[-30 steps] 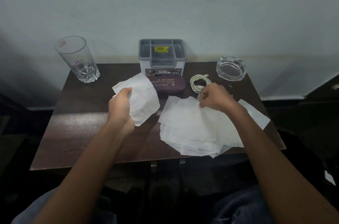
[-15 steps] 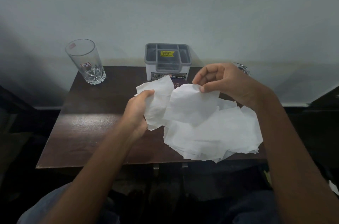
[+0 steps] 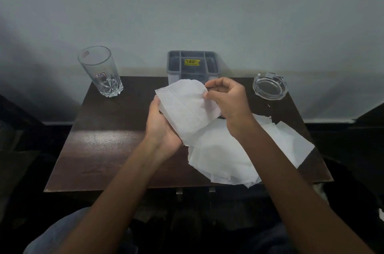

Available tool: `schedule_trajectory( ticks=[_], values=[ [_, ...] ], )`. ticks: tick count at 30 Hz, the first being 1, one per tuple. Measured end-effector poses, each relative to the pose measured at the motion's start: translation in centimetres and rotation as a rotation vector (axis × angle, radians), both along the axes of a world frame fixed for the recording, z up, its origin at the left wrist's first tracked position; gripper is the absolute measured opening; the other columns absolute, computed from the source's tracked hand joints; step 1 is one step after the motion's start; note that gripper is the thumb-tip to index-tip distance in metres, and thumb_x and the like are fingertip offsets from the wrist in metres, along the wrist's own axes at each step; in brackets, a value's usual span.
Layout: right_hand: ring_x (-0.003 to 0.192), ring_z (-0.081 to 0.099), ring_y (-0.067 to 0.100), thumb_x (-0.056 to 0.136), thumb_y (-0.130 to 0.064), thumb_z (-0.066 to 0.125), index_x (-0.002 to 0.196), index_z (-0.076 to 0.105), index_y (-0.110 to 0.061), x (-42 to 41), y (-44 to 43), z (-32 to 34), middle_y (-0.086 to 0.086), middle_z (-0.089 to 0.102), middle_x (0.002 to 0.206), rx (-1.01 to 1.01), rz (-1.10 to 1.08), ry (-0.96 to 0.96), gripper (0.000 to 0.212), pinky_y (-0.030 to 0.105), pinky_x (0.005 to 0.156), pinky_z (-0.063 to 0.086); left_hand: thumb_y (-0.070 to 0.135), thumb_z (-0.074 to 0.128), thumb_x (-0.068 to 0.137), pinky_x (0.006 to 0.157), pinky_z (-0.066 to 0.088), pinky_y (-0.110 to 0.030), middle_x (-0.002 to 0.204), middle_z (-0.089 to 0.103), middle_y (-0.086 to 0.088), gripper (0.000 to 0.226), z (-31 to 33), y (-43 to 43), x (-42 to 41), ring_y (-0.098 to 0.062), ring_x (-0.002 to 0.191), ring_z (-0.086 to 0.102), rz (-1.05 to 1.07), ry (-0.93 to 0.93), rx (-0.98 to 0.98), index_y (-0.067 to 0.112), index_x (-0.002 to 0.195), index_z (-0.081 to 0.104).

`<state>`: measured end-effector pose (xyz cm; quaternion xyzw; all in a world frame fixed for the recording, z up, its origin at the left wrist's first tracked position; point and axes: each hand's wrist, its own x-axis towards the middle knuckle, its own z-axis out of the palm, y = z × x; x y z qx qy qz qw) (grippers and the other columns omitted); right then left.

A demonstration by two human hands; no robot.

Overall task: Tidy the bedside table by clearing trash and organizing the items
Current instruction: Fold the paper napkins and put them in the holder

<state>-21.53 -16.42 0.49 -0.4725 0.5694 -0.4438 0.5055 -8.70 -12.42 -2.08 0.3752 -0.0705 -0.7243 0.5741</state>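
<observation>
Your left hand cradles a small stack of white tissues from below and from the left. Its thumb lies along the stack's left edge and its fingers are hidden behind the paper, so it has hold of the whole bundle. Your right hand is curled, thumb and forefinger pinching the upper right edge of the top sheet, with the other fingers bent above it. The stack is held up over the middle of the bedside table, tilted toward you. Beneath your right wrist a loose pile of tissues lies flat on the right half of the table — sheets overlap at odd angles, and a few corners reach past the near edge. Behind the held stack, at the back centre against the wall, stands a grey organiser with several compartments and a yellow price sticker inside; its lower front is hidden by the paper. A clear drinking glass stands upright at the far left corner with a small label on its side, and a glass ashtray sits at the far right corner.
</observation>
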Motion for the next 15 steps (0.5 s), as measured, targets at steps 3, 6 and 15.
schedule_trajectory(
  ticks=[3,6,15],
  values=[
    [0.06,0.053,0.007,0.075,0.007,0.061,0.074,0.061,-0.016,0.0,0.1,0.0,0.0,0.061,0.067,-0.028,0.009,0.036,0.023,0.013,0.052,0.041,0.065,0.02,0.092,0.083,0.051,-0.042,0.115,0.068,-0.014,0.071,-0.2,0.0,0.1,-0.029,0.104,0.064,0.04,0.03,0.031,0.014,0.125,0.058],
    [0.049,0.052,-0.003,0.075,0.009,0.059,0.077,0.062,-0.013,0.1,0.2,-0.1,0.0,0.06,0.064,-0.029,0.016,0.06,0.022,0.007,0.046,0.039,0.067,0.022,0.09,0.084,0.051,-0.041,0.115,0.068,-0.013,0.073,0.0,0.0,0.3,-0.027,0.101,0.066,0.018,0.021,0.034,0.014,0.122,0.06],
    [0.056,0.057,0.014,0.081,0.001,0.06,0.087,0.063,-0.007,-2.3,-1.1,-0.3,0.009,0.063,0.08,0.018,0.104,0.229,0.01,0.023,0.053,0.048,0.019,0.05,0.095,0.087,0.05,-0.048,0.102,0.068,-0.009,0.015,-0.4,0.1,0.1,-0.026,0.092,0.065,0.125,-0.179,0.155,0.01,0.102,0.06]
  ],
)
